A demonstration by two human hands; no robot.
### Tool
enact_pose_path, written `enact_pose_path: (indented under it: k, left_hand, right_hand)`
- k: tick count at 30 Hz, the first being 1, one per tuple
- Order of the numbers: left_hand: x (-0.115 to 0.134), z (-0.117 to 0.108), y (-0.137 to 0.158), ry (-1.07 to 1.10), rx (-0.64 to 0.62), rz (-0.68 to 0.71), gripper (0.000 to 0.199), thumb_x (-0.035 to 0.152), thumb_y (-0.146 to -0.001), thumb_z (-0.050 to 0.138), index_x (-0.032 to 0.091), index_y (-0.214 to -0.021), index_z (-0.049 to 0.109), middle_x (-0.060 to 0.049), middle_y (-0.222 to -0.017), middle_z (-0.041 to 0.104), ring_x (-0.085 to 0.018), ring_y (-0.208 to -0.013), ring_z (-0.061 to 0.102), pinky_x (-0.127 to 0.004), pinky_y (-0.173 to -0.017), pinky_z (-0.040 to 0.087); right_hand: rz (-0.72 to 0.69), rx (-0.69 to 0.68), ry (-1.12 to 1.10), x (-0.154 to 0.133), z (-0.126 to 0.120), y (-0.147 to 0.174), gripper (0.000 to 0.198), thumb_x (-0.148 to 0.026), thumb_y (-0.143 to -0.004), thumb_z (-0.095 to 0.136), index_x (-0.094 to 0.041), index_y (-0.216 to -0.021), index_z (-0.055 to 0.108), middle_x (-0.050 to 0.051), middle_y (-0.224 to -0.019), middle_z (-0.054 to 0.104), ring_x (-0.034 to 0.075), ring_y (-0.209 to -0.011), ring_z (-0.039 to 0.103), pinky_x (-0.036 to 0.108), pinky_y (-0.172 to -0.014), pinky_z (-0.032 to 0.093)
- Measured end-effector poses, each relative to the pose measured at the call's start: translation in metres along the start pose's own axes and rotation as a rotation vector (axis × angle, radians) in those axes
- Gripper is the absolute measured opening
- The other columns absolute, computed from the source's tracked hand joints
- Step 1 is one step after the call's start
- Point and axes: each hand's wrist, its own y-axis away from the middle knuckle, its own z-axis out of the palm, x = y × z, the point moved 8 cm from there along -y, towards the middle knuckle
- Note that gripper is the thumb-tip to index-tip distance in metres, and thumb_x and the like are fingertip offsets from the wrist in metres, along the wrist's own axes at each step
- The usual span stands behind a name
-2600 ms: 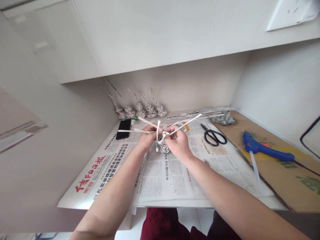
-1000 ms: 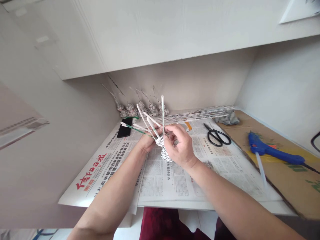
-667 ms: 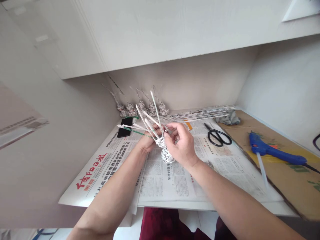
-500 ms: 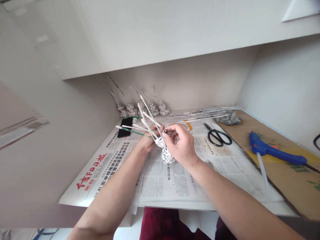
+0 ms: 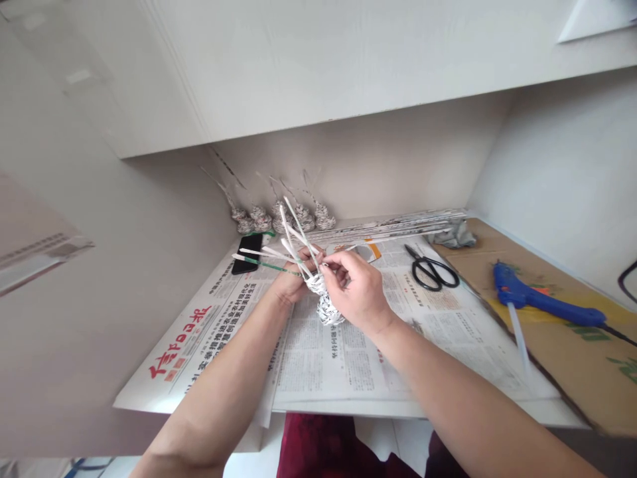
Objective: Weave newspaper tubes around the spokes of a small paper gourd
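Between my hands is a small gourd-shaped weaving of rolled newspaper (image 5: 328, 311), tilted, with several loose paper strips (image 5: 289, 234) fanning up and left from its top. My left hand (image 5: 292, 282) is closed round the far left side of its upper part; some of those fingers are hidden behind the strips. At the neck, my right hand (image 5: 359, 285) pinches a paper strip between thumb and forefinger. The lower bulge of the weaving hangs below, over the newspaper sheet (image 5: 318, 372).
Several finished-looking woven gourds (image 5: 283, 216) stand at the back wall, beside long paper rolls (image 5: 383, 228). A black phone (image 5: 247, 254) lies at left. To the right are black scissors (image 5: 432, 269), a grey cloth (image 5: 455, 234) and a blue glue gun (image 5: 542, 299) on cardboard (image 5: 577, 378).
My right thumb and forefinger have closed in slightly on the strip at the weaving's neck. The loose strips have shifted a little to the right. My left hand is nearly still.
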Motion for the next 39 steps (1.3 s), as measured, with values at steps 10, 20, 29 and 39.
enact_pose_path:
  k: [10,20,29,39]
  left_hand:
    - [-0.001,0.001,0.000,-0.064,-0.060,-0.034,0.027,0.022,-0.058,0.081,0.014,-0.070,0.058,0.003,-0.057,0.059,-0.010,-0.051,0.054,-0.022,-0.050,0.042]
    - [-0.003,-0.008,-0.003,-0.065,0.005,-0.062,0.028,0.023,-0.061,0.081,0.015,-0.072,0.056,0.004,-0.057,0.060,-0.009,-0.050,0.053,-0.021,-0.050,0.042]
    - [-0.013,-0.006,-0.003,-0.078,-0.005,-0.107,0.028,0.026,-0.059,0.081,0.015,-0.068,0.057,0.002,-0.057,0.061,-0.010,-0.046,0.052,-0.021,-0.044,0.041]
    - [-0.019,0.005,0.002,-0.082,-0.074,-0.155,0.027,0.026,-0.056,0.083,0.015,-0.066,0.061,-0.001,-0.060,0.064,-0.011,-0.047,0.056,-0.021,-0.045,0.044]
  right_hand:
    - [-0.071,-0.009,0.049,0.000,0.001,-0.001,0.008,-0.023,-0.089,0.052,-0.020,-0.084,0.058,0.001,-0.078,0.062,0.011,-0.066,0.056,0.023,-0.065,0.047]
    - [-0.012,-0.101,0.131,-0.010,-0.015,0.001,0.015,-0.029,-0.091,0.051,-0.021,-0.082,0.060,0.000,-0.075,0.065,0.012,-0.071,0.058,0.025,-0.070,0.047]
    - [0.351,0.027,0.826,0.080,-0.220,0.059,0.027,-0.019,-0.082,0.050,-0.020,-0.103,0.067,0.009,-0.100,0.071,0.026,-0.097,0.064,0.041,-0.088,0.049]
    - [0.616,-0.173,1.146,0.117,-0.279,0.086,0.053,-0.013,-0.069,0.053,-0.010,-0.122,0.059,0.016,-0.116,0.067,0.032,-0.107,0.061,0.042,-0.095,0.045]
